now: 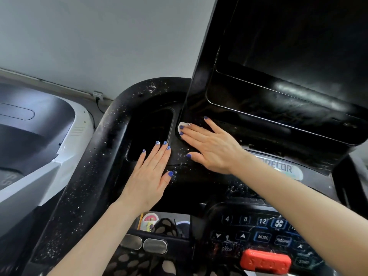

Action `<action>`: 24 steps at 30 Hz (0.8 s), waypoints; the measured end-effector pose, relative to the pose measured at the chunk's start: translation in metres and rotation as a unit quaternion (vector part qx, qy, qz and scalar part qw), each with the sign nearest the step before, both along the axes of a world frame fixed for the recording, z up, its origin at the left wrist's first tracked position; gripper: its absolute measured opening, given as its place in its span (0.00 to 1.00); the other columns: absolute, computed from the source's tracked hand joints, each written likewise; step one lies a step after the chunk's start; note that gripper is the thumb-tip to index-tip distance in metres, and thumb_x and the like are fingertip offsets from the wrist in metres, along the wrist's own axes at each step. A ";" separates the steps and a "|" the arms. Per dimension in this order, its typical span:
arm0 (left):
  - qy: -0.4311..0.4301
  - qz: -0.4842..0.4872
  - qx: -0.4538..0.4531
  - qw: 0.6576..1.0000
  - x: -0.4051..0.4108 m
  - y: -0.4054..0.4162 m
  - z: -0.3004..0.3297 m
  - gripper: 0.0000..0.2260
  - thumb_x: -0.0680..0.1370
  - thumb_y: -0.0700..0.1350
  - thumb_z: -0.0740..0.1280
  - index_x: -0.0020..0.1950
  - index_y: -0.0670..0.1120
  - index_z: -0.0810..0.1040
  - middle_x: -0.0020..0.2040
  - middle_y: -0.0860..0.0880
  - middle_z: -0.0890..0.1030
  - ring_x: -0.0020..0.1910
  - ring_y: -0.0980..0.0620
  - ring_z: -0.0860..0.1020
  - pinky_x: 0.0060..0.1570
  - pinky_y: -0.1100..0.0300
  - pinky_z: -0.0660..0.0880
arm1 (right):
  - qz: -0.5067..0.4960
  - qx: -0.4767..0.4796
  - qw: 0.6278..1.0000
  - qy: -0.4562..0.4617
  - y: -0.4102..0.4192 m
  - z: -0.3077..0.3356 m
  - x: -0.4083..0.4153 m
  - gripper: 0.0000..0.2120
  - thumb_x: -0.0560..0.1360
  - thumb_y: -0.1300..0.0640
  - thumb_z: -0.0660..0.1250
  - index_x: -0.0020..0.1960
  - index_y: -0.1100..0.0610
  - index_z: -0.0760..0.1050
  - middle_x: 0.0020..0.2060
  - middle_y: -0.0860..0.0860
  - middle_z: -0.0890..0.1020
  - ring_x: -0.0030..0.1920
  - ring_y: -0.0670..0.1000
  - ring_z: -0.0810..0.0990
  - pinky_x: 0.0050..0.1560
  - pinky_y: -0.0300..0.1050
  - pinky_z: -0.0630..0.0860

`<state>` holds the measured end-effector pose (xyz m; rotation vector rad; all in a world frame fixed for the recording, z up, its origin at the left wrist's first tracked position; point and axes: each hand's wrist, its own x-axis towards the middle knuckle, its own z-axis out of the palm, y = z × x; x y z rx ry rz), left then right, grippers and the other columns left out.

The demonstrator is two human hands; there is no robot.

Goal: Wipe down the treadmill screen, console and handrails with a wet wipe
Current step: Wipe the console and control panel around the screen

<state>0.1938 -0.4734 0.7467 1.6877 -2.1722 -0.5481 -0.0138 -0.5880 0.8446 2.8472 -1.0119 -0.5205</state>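
The black treadmill console [195, 182] fills the middle of the view, speckled with white dust. Its dark screen [288, 56] rises at the upper right. My right hand [211, 146] lies flat with straight fingers, pressing a small white wet wipe [182, 124] onto the console at the foot of the screen housing. Only the wipe's edge shows past my fingertips. My left hand [151, 174] rests flat on the console beside a recessed tray [149, 132], fingers straight, holding nothing. The curved black handrail [95, 156] runs down the left side, dusty too.
A keypad [258, 234] with number and mode buttons and a red stop clip [265, 260] sit at the lower right. Metal grip sensors [145, 245] lie below my left wrist. A neighbouring white and dark machine [39, 140] stands to the left. A grey wall is behind.
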 end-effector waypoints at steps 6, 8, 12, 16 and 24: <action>0.006 -0.004 0.006 1.000 -0.001 0.002 0.002 0.29 0.83 0.59 0.43 0.81 0.48 0.48 0.82 0.52 0.46 0.80 0.58 0.39 0.78 0.52 0.41 | -0.019 0.077 0.996 -0.028 0.017 0.001 -0.001 0.35 0.81 0.36 0.36 0.81 0.53 0.50 0.80 0.47 0.48 0.80 0.44 0.43 0.79 0.54 0.33; 0.005 -0.004 0.006 1.000 -0.002 0.007 0.003 0.30 0.83 0.61 0.40 0.82 0.48 0.48 0.82 0.52 0.45 0.80 0.58 0.38 0.78 0.52 0.40 | 0.014 0.015 1.000 -0.003 0.005 0.007 -0.008 0.34 0.82 0.37 0.38 0.80 0.54 0.54 0.80 0.48 0.53 0.80 0.46 0.48 0.78 0.54 0.33; 0.000 0.007 -0.001 1.000 -0.007 0.016 0.002 0.32 0.82 0.62 0.35 0.82 0.47 0.48 0.82 0.52 0.45 0.80 0.56 0.39 0.78 0.51 0.42 | -0.006 -0.086 0.996 0.018 -0.011 0.010 -0.003 0.34 0.81 0.36 0.40 0.79 0.56 0.51 0.80 0.51 0.54 0.80 0.49 0.49 0.80 0.54 0.39; -0.003 0.037 -0.007 0.999 -0.015 0.024 0.001 0.28 0.84 0.58 0.42 0.82 0.47 0.49 0.83 0.51 0.47 0.81 0.55 0.41 0.78 0.49 0.45 | 0.005 -0.005 1.000 -0.011 0.002 -0.003 0.005 0.38 0.79 0.35 0.34 0.81 0.56 0.47 0.81 0.50 0.46 0.81 0.48 0.42 0.80 0.54 0.37; 0.011 0.115 -0.005 0.993 -0.039 0.038 0.005 0.28 0.83 0.58 0.42 0.81 0.49 0.47 0.82 0.54 0.45 0.80 0.58 0.40 0.77 0.53 0.41 | 0.062 0.056 0.996 -0.016 0.005 -0.004 -0.007 0.42 0.76 0.34 0.27 0.82 0.55 0.45 0.81 0.49 0.45 0.80 0.46 0.40 0.78 0.53 0.31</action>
